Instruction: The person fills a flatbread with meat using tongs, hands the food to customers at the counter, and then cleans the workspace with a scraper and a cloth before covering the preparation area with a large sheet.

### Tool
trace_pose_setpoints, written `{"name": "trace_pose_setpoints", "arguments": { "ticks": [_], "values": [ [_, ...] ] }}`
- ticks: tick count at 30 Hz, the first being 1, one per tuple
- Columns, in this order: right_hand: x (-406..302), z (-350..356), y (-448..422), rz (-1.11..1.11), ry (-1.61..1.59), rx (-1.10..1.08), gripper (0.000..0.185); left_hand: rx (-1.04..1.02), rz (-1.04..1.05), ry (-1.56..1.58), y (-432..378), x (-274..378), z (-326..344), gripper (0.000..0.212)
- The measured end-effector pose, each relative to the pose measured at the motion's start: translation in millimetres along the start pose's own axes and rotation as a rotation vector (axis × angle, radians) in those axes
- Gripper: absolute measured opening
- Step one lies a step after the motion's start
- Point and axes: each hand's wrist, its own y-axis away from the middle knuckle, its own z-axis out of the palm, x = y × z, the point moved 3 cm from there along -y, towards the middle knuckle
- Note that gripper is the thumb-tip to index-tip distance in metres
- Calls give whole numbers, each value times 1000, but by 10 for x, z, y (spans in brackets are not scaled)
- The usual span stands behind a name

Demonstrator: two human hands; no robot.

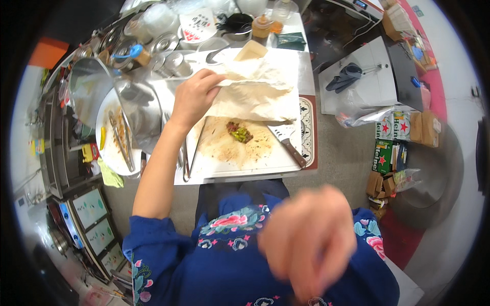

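Observation:
My left hand (197,97) pinches the edge of an off-white cloth (252,101) lying in folds over the back of a white cutting board (229,164). A small pile of chopped brown meat and green pepper (240,132) sits on the stained board in front of it. To the right of the pile lies a cleaver (293,153) with a wooden handle, its blade partly beneath the cloth. Metal tongs (187,160) rest along the board's left side. Close to the camera, my right hand (308,243) is raised and blurred, fingers curled; whether it holds anything is unclear.
At left, a white plate (109,153) bears tongs and food scraps beside a large steel pot (138,107). Jars, a squeeze bottle (261,27) and a ladle (216,56) crowd the back. A patterned mat (307,130) shows at the right; cardboard boxes (423,128) stand beyond.

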Motion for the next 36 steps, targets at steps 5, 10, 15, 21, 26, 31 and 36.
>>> {"name": "trace_pose_setpoints", "arguments": {
  "ticks": [5,10,15,21,26,31,36],
  "values": [
    [-246,356,144,-471,78,-94,15,-39,-42,-5,-1,101,-12,20],
    [-520,-382,232,-176,551,98,20,-58,-115,-26,130,135,-136,23],
    [386,-2808,126,135,1659,668,29,-60,-64,-41,43,286,-137,24],
    [596,-3369,70,-140,1956,482,21,-61,-49,-112,167,367,-260,27],
    [19,-2392,298,-89,1887,338,28,-93,-126,-227,626,425,-479,31],
    [92,-1607,890,-48,1939,34,30,-122,-176,-280,1266,540,-584,34],
    [724,-1621,1428,130,1855,-13,33,-255,-181,-212,2087,531,-241,28]
  ]
}}
